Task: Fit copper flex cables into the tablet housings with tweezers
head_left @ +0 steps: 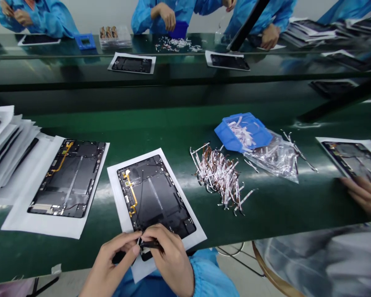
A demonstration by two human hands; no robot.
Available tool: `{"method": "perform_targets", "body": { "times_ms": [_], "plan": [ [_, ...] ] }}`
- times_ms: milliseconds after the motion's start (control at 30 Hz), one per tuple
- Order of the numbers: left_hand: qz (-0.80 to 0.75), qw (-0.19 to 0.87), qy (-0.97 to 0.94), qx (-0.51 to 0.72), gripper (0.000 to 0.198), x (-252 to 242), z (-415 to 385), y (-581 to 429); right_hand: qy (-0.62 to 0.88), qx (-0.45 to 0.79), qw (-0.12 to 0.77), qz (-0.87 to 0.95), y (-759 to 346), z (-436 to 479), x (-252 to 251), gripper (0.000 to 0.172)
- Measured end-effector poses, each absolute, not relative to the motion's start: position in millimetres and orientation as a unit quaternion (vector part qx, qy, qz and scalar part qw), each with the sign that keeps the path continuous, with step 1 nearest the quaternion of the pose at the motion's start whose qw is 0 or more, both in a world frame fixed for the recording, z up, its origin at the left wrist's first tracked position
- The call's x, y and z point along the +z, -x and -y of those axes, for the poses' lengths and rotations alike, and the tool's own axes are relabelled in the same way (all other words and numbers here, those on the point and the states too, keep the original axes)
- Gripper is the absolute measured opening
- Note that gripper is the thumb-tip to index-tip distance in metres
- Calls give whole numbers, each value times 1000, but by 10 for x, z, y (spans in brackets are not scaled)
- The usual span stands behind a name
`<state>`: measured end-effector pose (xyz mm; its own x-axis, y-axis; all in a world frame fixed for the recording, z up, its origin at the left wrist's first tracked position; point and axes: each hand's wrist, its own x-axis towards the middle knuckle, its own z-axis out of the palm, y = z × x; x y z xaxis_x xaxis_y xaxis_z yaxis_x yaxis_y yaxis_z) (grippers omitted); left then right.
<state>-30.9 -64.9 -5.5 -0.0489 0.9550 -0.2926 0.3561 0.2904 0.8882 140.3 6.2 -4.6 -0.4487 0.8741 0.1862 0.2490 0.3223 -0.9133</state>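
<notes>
Fingers of the left hand [111, 260] and right hand [170, 259] are closed in a pinch on a small dark part [150, 244], too small for its kind to be determined, at the near edge of a tablet rear housing [154, 194]. That housing is laid on a white paper sheet [179, 194], apparently as protection from the green bench mat [281, 210], with its near edge kept within reach of both hands. To the right of the housing, a loose pile of flex cables [218, 177] is placed beside a blue plastic tray [243, 132] and a clear plastic bag [275, 159], seemingly for ready picking. A second tablet housing [68, 177] is set to the left, and a co-worker's hand [365, 198] is seen far to the right.
</notes>
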Motion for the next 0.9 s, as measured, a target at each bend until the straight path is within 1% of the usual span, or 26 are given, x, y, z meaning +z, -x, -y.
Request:
{"method": "perform_targets", "body": {
  "times_ms": [67,133,200,233,267,333,400,500,567,633,667,700,733,767,800,833,900],
  "plan": [
    [-659,426,-542,300,26,-54,635,381,382,432,352,738,-1416,-62,-33,30],
    [-688,310,-580,306,27,-38,596,469,377,419,348,749,-1437,-77,-16,32],
    [-678,181,-635,321,36,-7,530,532,371,399,353,761,-1458,-107,8,32],
    [-648,141,-676,321,43,10,489,546,367,385,360,766,-1466,-124,27,30],
    [-605,124,-722,314,51,25,445,547,362,370,370,772,-1472,-139,51,27],
    [-515,125,-793,301,59,38,354,523,351,344,386,781,-1479,-156,122,23],
    [-470,120,-814,320,60,16,270,493,343,330,399,783,-1497,-155,222,23],
    [-469,94,-793,378,56,-73,181,482,339,326,412,781,-1631,-214,395,24],
    [-495,79,-762,411,54,-147,152,491,347,288,430,782,-1849,-412,501,27],
    [-537,85,-715,440,59,-217,144,500,395,179,451,780,-2175,-810,596,25],
    [-557,97,-693,448,63,-251,144,504,443,88,458,766,-2365,-1079,640,21],
    [-572,112,-677,450,66,-285,145,510,486,9,455,746,-2561,-1380,678,13],
    [-579,125,-668,450,68,-318,146,517,533,-52,445,718,-2750,-1696,708,5],
    [-580,132,-668,447,69,-351,146,526,587,-78,415,691,-2922,-2009,722,7],
    [-576,134,-676,440,69,-383,146,536,636,-82,362,677,-3068,-2300,717,13],
    [-569,133,-686,435,68,-411,144,546,674,-67,282,680,-3181,-2554,691,17],
    [-558,126,-699,429,69,-458,143,564,688,-48,215,691,-3307,-2915,590,21]
  ]
}}
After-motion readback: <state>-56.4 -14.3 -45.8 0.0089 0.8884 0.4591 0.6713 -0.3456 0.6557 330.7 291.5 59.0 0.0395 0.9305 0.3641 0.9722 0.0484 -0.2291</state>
